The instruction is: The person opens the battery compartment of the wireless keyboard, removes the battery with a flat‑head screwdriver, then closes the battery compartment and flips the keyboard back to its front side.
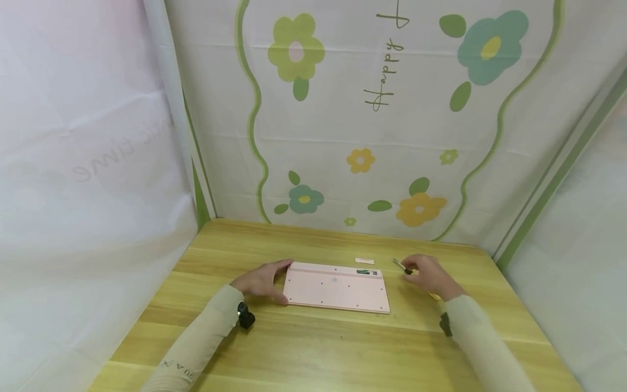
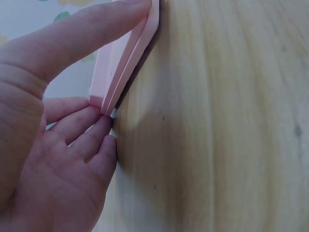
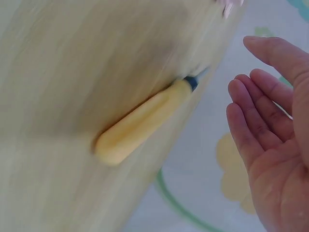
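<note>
Flowered cloth (image 1: 343,109) hangs all round the back of the frame, and below it a wooden table (image 1: 313,348) fills the lower half. Dead centre on the table lies the pink keyboard (image 1: 337,287), flat, underside up, small screw holes dotting its back. Just beyond its far edge, right of centre, sits a little pink cover (image 1: 364,261), apart from the keyboard. Over to the left hand (image 1: 262,280): it grips the keyboard's left end, and the left wrist view shows the thumb (image 2: 91,36) laid along the edge with the fingers (image 2: 84,125) pressed together against the near corner. That is a steadying hold. The right hand (image 1: 431,276) hovers right of the keyboard over a yellow-handled screwdriver (image 3: 145,118); the right wrist view shows the palm open, fingers straight and close together, clear of the handle, which lies on the wood. So the step in hand looks like picking up the tool. Next move, by my reading: close the fingers round that handle, then carry the tip to a screw hole while the left hand keeps the keyboard from sliding.
</note>
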`<state>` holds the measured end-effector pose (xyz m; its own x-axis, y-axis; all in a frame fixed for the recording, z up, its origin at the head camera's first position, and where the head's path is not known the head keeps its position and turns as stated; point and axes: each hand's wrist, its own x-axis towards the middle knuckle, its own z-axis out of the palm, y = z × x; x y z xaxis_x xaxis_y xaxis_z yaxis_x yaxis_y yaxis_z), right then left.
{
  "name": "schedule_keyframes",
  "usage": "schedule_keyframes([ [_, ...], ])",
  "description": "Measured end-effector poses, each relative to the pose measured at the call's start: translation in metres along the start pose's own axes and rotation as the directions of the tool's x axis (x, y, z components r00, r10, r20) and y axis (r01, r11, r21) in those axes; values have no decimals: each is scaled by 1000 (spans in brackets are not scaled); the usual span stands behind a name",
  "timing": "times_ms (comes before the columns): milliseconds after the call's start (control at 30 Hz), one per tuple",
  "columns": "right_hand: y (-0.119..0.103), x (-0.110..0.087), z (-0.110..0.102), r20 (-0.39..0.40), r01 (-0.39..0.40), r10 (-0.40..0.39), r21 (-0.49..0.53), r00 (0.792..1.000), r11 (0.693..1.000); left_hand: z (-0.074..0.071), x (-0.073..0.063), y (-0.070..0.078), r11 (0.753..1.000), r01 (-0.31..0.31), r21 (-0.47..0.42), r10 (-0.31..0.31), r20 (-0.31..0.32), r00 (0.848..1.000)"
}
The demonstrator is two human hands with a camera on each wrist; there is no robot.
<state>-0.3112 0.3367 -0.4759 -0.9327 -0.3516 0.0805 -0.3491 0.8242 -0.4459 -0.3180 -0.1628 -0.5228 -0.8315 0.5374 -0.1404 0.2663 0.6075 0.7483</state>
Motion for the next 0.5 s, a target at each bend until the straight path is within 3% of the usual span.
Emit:
schedule_keyframes([
  [300,-32,22,20,15,141,-140,-20,990,990,0,-2,3,1000,28,-15,-28,-3,1000],
  [500,-46,38,34,48,161,-160,-9,986,987,0,-1,3,1000,13,-1,-13,6,1000],
])
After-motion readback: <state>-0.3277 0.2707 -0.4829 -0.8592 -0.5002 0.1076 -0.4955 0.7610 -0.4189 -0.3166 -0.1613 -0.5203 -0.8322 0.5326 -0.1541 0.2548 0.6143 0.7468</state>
